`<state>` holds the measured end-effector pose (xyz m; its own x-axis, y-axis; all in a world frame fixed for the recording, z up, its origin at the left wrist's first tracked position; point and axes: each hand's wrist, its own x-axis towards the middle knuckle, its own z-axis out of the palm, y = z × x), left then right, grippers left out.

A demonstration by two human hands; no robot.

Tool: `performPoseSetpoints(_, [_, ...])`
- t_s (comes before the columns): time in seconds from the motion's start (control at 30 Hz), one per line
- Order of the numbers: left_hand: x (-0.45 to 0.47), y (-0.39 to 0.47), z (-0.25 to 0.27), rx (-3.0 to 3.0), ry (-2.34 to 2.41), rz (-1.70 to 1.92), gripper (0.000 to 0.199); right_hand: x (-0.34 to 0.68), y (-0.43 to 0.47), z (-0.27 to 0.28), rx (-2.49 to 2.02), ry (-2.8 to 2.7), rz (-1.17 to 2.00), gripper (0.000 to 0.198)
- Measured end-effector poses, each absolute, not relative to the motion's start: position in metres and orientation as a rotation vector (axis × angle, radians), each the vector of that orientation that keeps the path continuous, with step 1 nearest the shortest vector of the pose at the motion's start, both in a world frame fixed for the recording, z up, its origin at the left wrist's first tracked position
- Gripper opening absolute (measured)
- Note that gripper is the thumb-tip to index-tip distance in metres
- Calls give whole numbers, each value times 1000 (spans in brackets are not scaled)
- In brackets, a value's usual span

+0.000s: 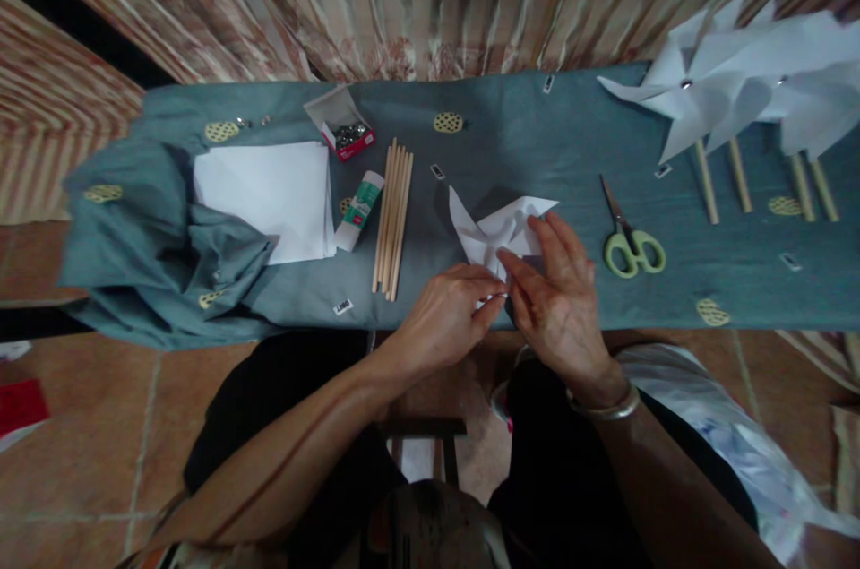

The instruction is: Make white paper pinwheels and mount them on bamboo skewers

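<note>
A white paper pinwheel (pixel 498 233), its blades partly folded in, lies at the front edge of the cloth between my hands. My left hand (pixel 451 307) pinches its near side, fingers pressed together on the paper. From the right, my right hand (pixel 561 296) holds the pinwheel too, with thumb and index finger near the middle and the other fingers over the right blade. The fingers hide the pinwheel's near part. Left of it lie several thin wooden sticks (pixel 393 219). Scissors with green handles (pixel 633 248) rest to the right of my right hand.
A glue stick (pixel 361 211), a stack of white paper (pixel 265 197) and an open red box of metal pins (pixel 349 137) are at the left. Finished pinwheels on sticks (pixel 712 85) lie at the far right. Bunched cloth (pixel 154 237) covers the left end.
</note>
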<state>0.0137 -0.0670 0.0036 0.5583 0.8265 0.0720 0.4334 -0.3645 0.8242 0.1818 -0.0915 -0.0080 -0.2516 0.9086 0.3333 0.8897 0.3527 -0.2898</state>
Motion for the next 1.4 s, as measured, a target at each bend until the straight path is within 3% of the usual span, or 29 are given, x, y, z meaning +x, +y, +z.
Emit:
performPoseSetpoints(0.33, [14,-67,3,1983,1019,616,19,177,-94,-10,-1618,-2180,93,44])
performPoseSetpoints(0.83, [7,-73,6,2102,993,597,21,175,-89,-13,-1570,-2177,53,34])
performPoseSetpoints(1.13, [-17,-69,13,2164,1099,688,19,175,-93,-19,-1608,-2204,91,42])
performPoseSetpoints(1.4, [-39,-62,12,2190,1216,705,18,172,-91,-17,-1609,-2186,66,39])
